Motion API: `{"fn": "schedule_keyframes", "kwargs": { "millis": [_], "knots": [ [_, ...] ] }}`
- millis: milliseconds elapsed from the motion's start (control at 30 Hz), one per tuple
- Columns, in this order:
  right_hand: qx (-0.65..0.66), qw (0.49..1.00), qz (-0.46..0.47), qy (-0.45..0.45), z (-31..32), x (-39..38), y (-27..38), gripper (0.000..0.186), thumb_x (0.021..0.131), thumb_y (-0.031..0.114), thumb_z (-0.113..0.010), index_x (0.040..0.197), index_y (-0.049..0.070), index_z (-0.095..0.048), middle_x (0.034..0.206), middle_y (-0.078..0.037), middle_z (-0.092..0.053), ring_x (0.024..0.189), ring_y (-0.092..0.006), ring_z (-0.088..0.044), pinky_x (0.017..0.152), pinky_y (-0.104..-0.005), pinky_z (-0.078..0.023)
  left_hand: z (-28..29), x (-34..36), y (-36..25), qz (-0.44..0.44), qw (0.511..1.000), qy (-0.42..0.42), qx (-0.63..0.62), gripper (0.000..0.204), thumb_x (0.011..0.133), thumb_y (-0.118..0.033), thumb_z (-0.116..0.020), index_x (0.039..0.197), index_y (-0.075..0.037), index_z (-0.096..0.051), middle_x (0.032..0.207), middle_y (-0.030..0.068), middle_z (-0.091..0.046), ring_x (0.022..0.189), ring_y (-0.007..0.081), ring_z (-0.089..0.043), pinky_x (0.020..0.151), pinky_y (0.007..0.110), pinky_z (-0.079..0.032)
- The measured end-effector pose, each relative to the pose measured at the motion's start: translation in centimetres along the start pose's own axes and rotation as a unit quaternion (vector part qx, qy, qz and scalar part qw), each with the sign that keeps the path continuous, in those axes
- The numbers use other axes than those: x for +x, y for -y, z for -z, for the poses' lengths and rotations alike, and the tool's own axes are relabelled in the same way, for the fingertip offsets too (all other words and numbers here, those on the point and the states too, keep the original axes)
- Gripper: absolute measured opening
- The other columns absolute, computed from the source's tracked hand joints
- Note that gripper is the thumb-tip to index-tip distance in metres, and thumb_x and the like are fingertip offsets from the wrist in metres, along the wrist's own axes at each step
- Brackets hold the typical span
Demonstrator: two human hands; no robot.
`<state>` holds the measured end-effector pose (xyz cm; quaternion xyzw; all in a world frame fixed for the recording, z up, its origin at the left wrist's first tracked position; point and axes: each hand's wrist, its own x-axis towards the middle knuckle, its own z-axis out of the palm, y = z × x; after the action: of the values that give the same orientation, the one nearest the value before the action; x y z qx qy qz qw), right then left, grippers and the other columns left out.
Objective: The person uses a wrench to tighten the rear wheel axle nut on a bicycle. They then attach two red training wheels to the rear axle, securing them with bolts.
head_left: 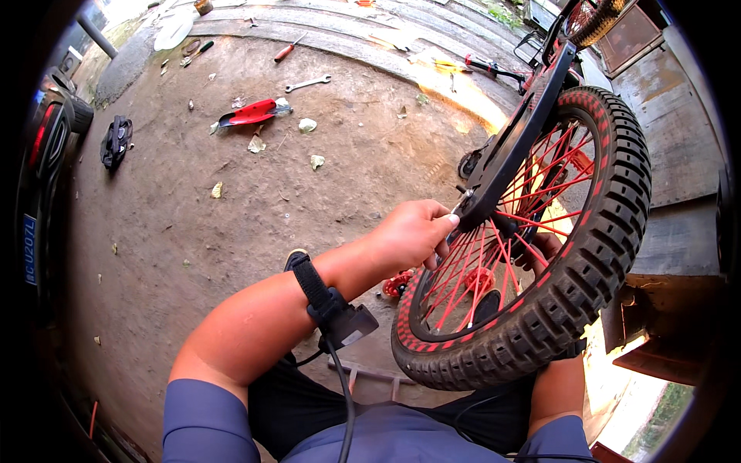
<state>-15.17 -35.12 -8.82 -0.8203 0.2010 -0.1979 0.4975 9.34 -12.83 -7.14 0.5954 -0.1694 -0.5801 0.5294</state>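
A bicycle wheel stands tilted in front of me, with a black knobby tyre (617, 224), red spokes (461, 258) and a red-and-black checked rim. The black fork (509, 147) runs from the upper right down to its axle. My left hand (424, 231) is at the fork end, thumb and fingers pinched by a small metal piece (463, 202) at the axle; what exactly they hold is partly hidden. Beyond the spokes, my right hand (545, 251) is near the far side of the hub, mostly covered by the wheel; its grip is hidden.
On the dirt ground lie an open-end wrench (307, 82), a red-handled screwdriver (287, 52), another screwdriver (199, 52), a red mudguard (253, 113), a black bundle (116, 143) and leaves. A car (48, 147) stands left. Metal panels (679, 147) rise at right.
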Motion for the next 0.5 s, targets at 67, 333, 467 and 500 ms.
{"fn": "schedule_keyframes", "kwargs": {
  "millis": [67, 333, 467, 500],
  "knots": [
    [-0.012, 1.000, -0.002, 0.000, 0.1, 0.0, 0.4, 0.036, 0.097, 0.014, -0.062, 0.131, 0.003, -0.060, 0.126, -0.012, -0.065, 0.112, -0.0196, -0.063, 0.095, -0.0349, -0.052, -0.1, -0.2, -0.7, -0.009, 0.999, 0.003, 0.039, 0.033, 0.105, -0.027, -0.055, 0.120, 0.001, -0.064, 0.074, 0.0037, -0.065, 0.050, 0.0100, -0.056, 0.045, 0.026, -0.042],
    [-0.047, 0.999, -0.001, 0.004, -0.1, 0.4, 1.0, 0.034, 0.097, 0.014, -0.062, 0.129, 0.003, -0.060, 0.123, -0.011, -0.065, 0.109, -0.0188, -0.063, 0.094, -0.0341, -0.052, -0.7, -0.1, -4.3, 0.019, 0.981, 0.017, 0.192, 0.033, 0.104, -0.029, -0.051, 0.113, -0.001, -0.067, 0.075, 0.0059, -0.067, 0.054, 0.0130, -0.060, 0.047, 0.031, -0.045],
    [-0.060, 0.998, 0.003, 0.006, -0.4, 0.7, 1.4, 0.033, 0.098, 0.014, -0.062, 0.128, 0.003, -0.060, 0.121, -0.011, -0.065, 0.108, -0.0184, -0.063, 0.093, -0.0338, -0.052, -0.6, 1.1, -2.0, -0.060, 0.962, -0.019, 0.266, 0.032, 0.103, -0.027, -0.052, 0.111, 0.001, -0.066, 0.075, 0.0095, -0.067, 0.061, 0.0181, -0.063, 0.056, 0.036, -0.049],
    [-0.063, 0.998, 0.002, 0.007, -0.5, 0.7, 1.4, 0.032, 0.098, 0.014, -0.062, 0.128, 0.003, -0.061, 0.121, -0.011, -0.066, 0.108, -0.0183, -0.063, 0.093, -0.0337, -0.052, -0.5, 1.3, -1.2, -0.091, 0.952, -0.033, 0.290, 0.032, 0.103, -0.027, -0.052, 0.111, 0.001, -0.066, 0.075, 0.0106, -0.067, 0.063, 0.0196, -0.064, 0.058, 0.037, -0.050]
  ]
}}
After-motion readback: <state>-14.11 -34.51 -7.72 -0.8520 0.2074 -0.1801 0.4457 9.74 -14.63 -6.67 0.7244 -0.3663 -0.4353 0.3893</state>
